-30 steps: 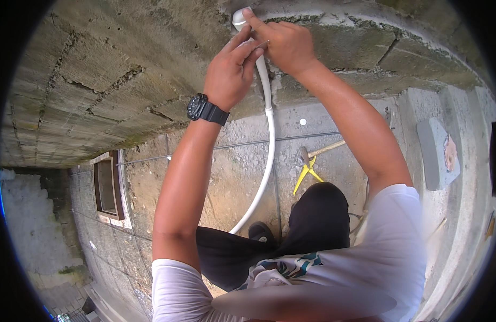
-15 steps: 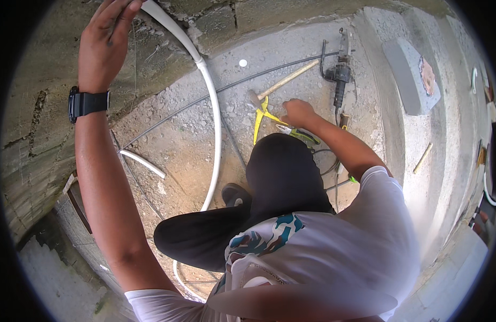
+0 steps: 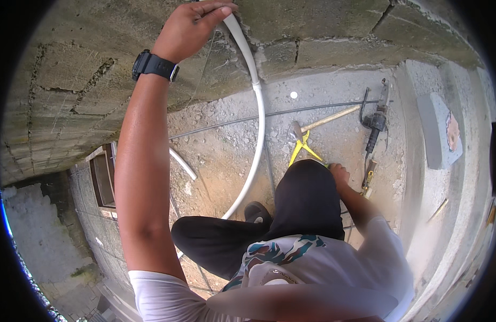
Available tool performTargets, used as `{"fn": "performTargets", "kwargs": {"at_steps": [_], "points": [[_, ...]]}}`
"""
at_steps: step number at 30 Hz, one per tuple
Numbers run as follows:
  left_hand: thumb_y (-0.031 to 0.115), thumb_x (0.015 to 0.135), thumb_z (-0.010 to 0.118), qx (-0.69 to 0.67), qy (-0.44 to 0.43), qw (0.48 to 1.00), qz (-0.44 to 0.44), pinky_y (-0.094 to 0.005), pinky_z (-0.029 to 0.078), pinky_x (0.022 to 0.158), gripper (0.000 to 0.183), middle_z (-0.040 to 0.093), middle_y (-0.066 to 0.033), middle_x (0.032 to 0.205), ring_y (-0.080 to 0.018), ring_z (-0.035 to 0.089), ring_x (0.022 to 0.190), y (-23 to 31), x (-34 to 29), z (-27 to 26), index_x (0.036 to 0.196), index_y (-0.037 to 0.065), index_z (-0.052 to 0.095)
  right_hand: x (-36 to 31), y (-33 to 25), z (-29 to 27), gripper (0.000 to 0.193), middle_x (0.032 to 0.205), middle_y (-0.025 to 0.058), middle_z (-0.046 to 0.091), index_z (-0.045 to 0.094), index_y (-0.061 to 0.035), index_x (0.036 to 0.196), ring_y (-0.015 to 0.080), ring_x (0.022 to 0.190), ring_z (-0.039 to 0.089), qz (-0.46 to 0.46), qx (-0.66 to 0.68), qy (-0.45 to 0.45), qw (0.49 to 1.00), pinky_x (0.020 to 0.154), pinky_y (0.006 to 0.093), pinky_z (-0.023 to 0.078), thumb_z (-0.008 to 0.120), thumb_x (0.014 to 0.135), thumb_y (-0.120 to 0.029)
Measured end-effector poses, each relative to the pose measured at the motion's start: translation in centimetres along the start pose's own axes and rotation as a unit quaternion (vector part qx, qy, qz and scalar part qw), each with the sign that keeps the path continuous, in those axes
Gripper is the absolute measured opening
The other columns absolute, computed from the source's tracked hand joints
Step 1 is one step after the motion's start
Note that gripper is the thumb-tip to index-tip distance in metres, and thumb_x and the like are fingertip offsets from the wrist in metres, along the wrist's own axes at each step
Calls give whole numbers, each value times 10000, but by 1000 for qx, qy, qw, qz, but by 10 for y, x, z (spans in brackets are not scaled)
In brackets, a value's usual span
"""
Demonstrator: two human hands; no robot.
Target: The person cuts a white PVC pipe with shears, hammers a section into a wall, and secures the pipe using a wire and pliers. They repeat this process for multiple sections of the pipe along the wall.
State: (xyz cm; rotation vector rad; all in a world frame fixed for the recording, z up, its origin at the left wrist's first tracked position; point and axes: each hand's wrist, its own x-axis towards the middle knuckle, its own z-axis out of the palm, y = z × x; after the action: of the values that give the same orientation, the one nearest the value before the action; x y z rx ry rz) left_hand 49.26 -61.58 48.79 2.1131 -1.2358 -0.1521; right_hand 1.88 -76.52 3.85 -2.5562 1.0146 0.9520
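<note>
High against the block wall, my left hand [image 3: 191, 29] is closed around the upper end of a long white plastic pipe [image 3: 261, 115]. The pipe has a joint partway along and curves down across the ground toward my legs. My right hand [image 3: 339, 176] is low beside my raised knee, fingers curled at the pliers, which hand and knee almost wholly cover; only a bit of yellow-green shows by the fingertips. Just beyond the knee lies a yellow tool with two spread legs [image 3: 300, 147], touching the head of a wooden-handled hammer [image 3: 333, 118].
A black power tool [image 3: 375, 123] with a side handle and cord lies to the right, near a yellow-and-black hand tool [image 3: 369, 177]. Concrete steps [image 3: 414, 129] rise at the right, carrying a broken grey block [image 3: 438, 134]. Dark rods [image 3: 312, 108] and a short white pipe piece [image 3: 182, 163] lie on the rubble.
My right hand has drawn down and back beside the knee, and the pliers have gone from open view. The whole view has shifted; my left hand stays at the pipe's top.
</note>
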Motion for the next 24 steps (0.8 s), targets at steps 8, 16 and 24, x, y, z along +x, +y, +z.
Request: {"fn": "performTargets", "kwargs": {"at_steps": [8,16,24], "points": [[348,1011,652,56,-89,990,-92,-325,542,712,361,741,-66,835,-123,628,718,-7,11,-35,1210,63,750,-27,-14,-132,304,838,205,710,665,46,948,252,807,720,-113,220,-170,954,775,428,563,712,866,-243],[267,932,604,387,-160,876,241,-488,562,815,225,725,-178,984,-411,692,914,-47,61,-22,908,74,716,-32,-127,-299,545,1416,225,514,654,-80,1355,398,1277,527,-367,284,206,861,1059,448,457,665,810,-72],[278,881,609,444,-184,847,229,-496,566,826,216,743,-164,975,-396,713,937,-39,59,-21,935,125,752,-43,-206,-410,575,1483,181,459,643,-151,1393,379,1412,392,-313,81,477,817,1164,687,268,688,820,-138]]}}
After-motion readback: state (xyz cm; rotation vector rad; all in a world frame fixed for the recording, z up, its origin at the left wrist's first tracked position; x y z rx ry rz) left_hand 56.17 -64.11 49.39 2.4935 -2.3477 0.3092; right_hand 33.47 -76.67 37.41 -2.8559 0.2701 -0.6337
